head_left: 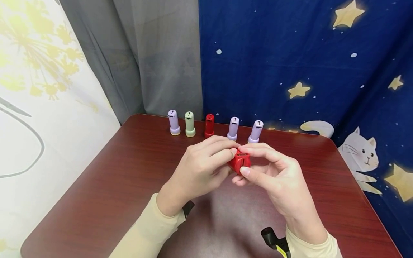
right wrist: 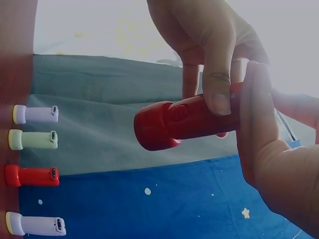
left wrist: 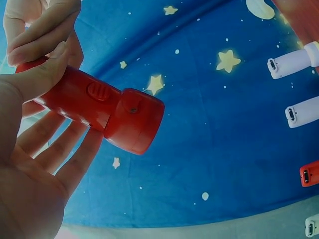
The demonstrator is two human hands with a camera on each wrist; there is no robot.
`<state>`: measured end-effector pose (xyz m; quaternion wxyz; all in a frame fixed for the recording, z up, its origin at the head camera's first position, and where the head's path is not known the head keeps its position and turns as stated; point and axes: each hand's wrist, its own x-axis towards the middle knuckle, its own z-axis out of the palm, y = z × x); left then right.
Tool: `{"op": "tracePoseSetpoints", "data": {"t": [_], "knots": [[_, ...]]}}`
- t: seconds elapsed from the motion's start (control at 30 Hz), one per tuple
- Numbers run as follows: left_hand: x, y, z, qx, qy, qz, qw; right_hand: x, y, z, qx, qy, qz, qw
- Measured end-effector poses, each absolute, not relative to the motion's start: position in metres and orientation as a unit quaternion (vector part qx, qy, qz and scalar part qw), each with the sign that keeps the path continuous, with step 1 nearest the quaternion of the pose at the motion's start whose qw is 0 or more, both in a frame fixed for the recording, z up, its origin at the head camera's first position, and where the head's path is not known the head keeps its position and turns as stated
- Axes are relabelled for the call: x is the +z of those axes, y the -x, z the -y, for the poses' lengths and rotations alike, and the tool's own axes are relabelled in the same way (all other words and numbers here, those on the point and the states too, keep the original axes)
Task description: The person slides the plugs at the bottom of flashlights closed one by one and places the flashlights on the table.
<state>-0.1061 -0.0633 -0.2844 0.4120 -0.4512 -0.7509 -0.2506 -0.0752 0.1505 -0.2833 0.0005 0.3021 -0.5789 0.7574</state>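
Observation:
A red flashlight (head_left: 242, 162) is held above the table between both hands, its slotted tail end facing up toward the head camera. My left hand (head_left: 204, 163) grips the body from the left, with the thumb along it in the left wrist view. At the tail end, my right hand (head_left: 279, 175) holds it between thumb and fingers. The wide head of the flashlight (left wrist: 134, 122) points away from the hands, and an oval button shows on its side. In the right wrist view the fingers cover the tail of the flashlight (right wrist: 159, 124).
Along the table's (head_left: 145, 161) far edge several flashlights stand upright on their heads: a lilac one (head_left: 174, 123), a pale green one (head_left: 189, 124), another red one (head_left: 209, 125), and two more lilac ones. A grey curtain (head_left: 167, 53) and a blue starry curtain (head_left: 258, 71) hang behind.

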Motion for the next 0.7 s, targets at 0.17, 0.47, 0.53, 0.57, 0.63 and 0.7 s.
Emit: {"op": "tracePoseSetpoints", "data": {"t": [0.17, 0.47, 0.53, 0.57, 0.63, 0.7], "knots": [[-0.2867, 0.1059, 0.0638, -0.252, 0.442, 0.763, 0.398, -0.2820, 0.0747, -0.1504, 0.736, -0.302, 0.605, 0.006], [-0.2889, 0.1056, 0.0639, -0.261, 0.424, 0.776, 0.387, -0.2814, 0.0743, -0.1440, 0.669, -0.306, 0.674, 0.067], [-0.2896, 0.1058, 0.0638, -0.261, 0.423, 0.779, 0.382, -0.2820, 0.0738, -0.1434, 0.659, -0.306, 0.682, 0.082], [-0.2902, 0.1061, 0.0637, -0.260, 0.423, 0.780, 0.381, -0.2822, 0.0733, -0.1433, 0.654, -0.302, 0.688, 0.089], [-0.2909, 0.1062, 0.0633, -0.259, 0.423, 0.781, 0.379, -0.2825, 0.0727, -0.1430, 0.644, -0.291, 0.700, 0.102], [-0.2919, 0.1066, 0.0628, -0.258, 0.424, 0.780, 0.381, -0.2828, 0.0724, -0.1423, 0.627, -0.275, 0.720, 0.115]]}}
